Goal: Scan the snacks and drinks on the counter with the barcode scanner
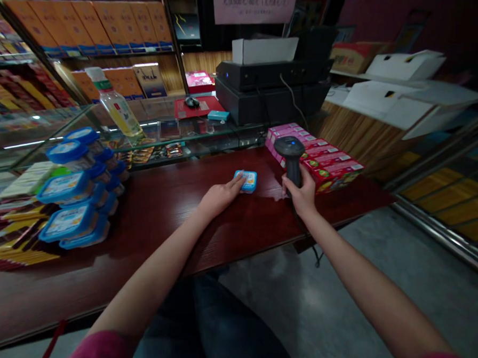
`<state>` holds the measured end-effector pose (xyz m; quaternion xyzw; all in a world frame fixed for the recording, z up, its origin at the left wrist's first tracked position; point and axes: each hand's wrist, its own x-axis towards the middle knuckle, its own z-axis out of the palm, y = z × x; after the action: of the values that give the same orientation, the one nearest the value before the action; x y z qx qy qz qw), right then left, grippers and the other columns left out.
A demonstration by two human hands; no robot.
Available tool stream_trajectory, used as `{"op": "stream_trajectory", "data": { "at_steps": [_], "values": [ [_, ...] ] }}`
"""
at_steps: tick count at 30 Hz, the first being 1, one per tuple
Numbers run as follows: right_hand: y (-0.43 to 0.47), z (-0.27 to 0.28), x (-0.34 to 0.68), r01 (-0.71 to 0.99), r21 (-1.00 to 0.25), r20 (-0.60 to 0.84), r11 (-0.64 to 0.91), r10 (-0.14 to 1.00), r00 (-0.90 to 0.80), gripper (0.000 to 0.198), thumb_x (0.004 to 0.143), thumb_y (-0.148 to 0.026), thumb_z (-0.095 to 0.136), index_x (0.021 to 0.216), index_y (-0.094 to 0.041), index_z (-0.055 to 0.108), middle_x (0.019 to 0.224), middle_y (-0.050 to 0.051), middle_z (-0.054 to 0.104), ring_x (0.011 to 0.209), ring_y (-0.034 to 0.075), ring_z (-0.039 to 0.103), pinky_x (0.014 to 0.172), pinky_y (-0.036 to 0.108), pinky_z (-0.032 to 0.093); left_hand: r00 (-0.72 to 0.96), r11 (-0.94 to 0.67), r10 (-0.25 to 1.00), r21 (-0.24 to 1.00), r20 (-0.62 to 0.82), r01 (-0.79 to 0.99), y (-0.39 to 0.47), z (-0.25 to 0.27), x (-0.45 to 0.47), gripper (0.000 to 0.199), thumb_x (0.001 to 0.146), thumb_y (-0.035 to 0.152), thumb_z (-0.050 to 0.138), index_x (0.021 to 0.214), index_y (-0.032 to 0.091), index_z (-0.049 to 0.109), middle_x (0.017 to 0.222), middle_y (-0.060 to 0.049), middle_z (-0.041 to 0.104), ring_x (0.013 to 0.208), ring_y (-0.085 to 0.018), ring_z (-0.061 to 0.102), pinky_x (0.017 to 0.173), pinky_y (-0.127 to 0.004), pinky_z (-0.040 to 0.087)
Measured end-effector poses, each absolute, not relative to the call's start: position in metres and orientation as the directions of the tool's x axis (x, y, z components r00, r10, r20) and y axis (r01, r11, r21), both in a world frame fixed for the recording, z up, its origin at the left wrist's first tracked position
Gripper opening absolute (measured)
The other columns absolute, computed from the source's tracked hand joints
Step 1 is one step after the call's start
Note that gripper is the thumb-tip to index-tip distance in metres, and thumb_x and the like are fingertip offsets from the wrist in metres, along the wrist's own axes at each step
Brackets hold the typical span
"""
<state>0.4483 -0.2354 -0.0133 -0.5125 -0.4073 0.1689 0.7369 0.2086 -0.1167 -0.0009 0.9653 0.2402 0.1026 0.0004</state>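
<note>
A dark barcode scanner [292, 157] is upright in my right hand [303, 194], whose fingers wrap round its handle. Its head has a small blue light on top. My left hand [222, 196] reaches over the wooden counter with its fingers closed on the near-left edge of a small blue-and-white plastic tub [249, 181]. The tub lies on the counter, left of the scanner and apart from it. Directly behind the scanner is a row of pink and red boxes [330, 161].
Stacked blue-lidded tubs [69, 188] and yellow-and-brown packets [17, 233] stand on the left. A tall bottle [117, 105] is on the glass display case [151, 109]. Black machines [266, 94] are at the back; open white cartons [387, 104] sit at right.
</note>
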Motion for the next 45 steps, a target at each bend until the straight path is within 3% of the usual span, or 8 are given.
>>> {"op": "stream_trajectory", "data": {
  "at_steps": [6, 19, 24, 29, 32, 37, 40, 45],
  "values": [
    [-0.237, -0.014, 0.442, 0.119, -0.911, 0.382, 0.394, 0.702, 0.601, 0.033, 0.084, -0.035, 0.081, 0.11, -0.028, 0.064, 0.078, -0.002, 0.065, 0.047, 0.013, 0.052, 0.041, 0.03, 0.048, 0.662, -0.71, 0.696, 0.134, 0.277, 0.691, -0.086, -0.004, 0.324, 0.045, 0.112, 0.025, 0.041, 0.154, 0.018, 0.055, 0.154, -0.021, 0.063, 0.115, -0.034, 0.079, 0.093, -0.047, 0.066],
    [-0.227, -0.02, 0.45, 0.076, -0.922, 0.332, 0.38, 0.673, 0.661, 0.031, 0.086, -0.035, 0.077, 0.111, -0.027, 0.061, 0.073, -0.005, 0.062, 0.045, 0.011, 0.051, 0.039, 0.027, 0.049, 0.591, -0.65, 0.76, 0.296, 0.27, 0.701, -0.033, -0.006, 0.396, 0.064, 0.106, 0.011, 0.032, 0.167, 0.032, 0.043, 0.177, -0.005, 0.036, 0.129, -0.033, 0.071, 0.104, -0.053, 0.063],
    [-0.227, -0.02, 0.45, 0.109, -0.929, 0.342, 0.353, 0.708, 0.618, 0.04, 0.085, -0.04, 0.078, 0.118, -0.026, 0.062, 0.07, -0.006, 0.062, 0.043, 0.011, 0.051, 0.04, 0.027, 0.048, 0.586, -0.624, 0.769, 0.493, 0.254, 0.605, -0.036, -0.007, 0.385, 0.085, 0.099, 0.01, 0.051, 0.174, 0.032, 0.02, 0.184, -0.003, 0.011, 0.147, -0.034, 0.058, 0.114, -0.049, 0.058],
    [-0.229, -0.013, 0.453, 0.058, -0.951, 0.283, 0.304, 0.779, 0.559, 0.038, 0.077, -0.042, 0.085, 0.102, -0.026, 0.061, 0.063, -0.008, 0.062, 0.041, 0.012, 0.053, 0.04, 0.026, 0.049, 0.594, -0.662, 0.723, 0.6, 0.352, 0.45, -0.058, -0.013, 0.317, 0.085, 0.097, 0.015, 0.058, 0.174, 0.017, 0.021, 0.183, -0.018, 0.01, 0.164, -0.033, 0.035, 0.123, -0.047, 0.048],
    [-0.232, -0.009, 0.449, 0.052, -0.956, 0.276, 0.288, 0.826, 0.492, 0.038, 0.073, -0.042, 0.089, 0.095, -0.026, 0.062, 0.061, -0.008, 0.063, 0.041, 0.012, 0.052, 0.038, 0.026, 0.048, 0.608, -0.735, 0.675, 0.446, 0.418, 0.511, -0.078, -0.014, 0.239, 0.079, 0.097, 0.014, 0.059, 0.17, 0.013, 0.031, 0.18, -0.021, 0.02, 0.166, -0.034, 0.03, 0.132, -0.054, 0.034],
    [-0.223, -0.006, 0.4, -0.088, -0.957, 0.234, 0.277, 0.914, 0.332, 0.03, 0.077, -0.039, 0.085, 0.086, -0.025, 0.06, 0.07, -0.004, 0.065, 0.042, 0.012, 0.053, 0.038, 0.028, 0.047, 0.615, -0.749, 0.619, 0.132, 0.488, 0.649, -0.128, 0.003, 0.097, 0.075, 0.099, 0.009, 0.045, 0.171, 0.026, 0.034, 0.179, -0.005, 0.031, 0.169, -0.024, 0.022, 0.14, -0.053, 0.014],
    [-0.211, -0.004, 0.344, -0.239, -0.944, 0.186, 0.227, 0.966, 0.182, 0.03, 0.078, -0.039, 0.083, 0.084, -0.025, 0.057, 0.074, -0.004, 0.064, 0.043, 0.01, 0.051, 0.04, 0.027, 0.047, 0.425, -0.576, 0.721, 0.132, 0.547, 0.807, -0.156, 0.013, 0.025, 0.073, 0.103, 0.015, 0.044, 0.172, 0.032, 0.03, 0.179, -0.002, 0.029, 0.169, -0.025, 0.021, 0.14, -0.057, 0.01],
    [-0.192, -0.002, 0.253, -0.356, -0.922, 0.151, 0.154, 0.988, 0.035, 0.033, 0.075, -0.04, 0.082, 0.083, -0.025, 0.053, 0.071, -0.006, 0.061, 0.043, 0.008, 0.049, 0.04, 0.026, 0.045, -0.041, -0.197, 0.766, 0.295, 0.641, 0.935, -0.179, 0.015, -0.059, 0.082, 0.099, 0.037, 0.067, 0.172, 0.027, 0.031, 0.179, -0.011, 0.029, 0.17, -0.035, 0.013, 0.137, -0.066, 0.01]
  ]
}}
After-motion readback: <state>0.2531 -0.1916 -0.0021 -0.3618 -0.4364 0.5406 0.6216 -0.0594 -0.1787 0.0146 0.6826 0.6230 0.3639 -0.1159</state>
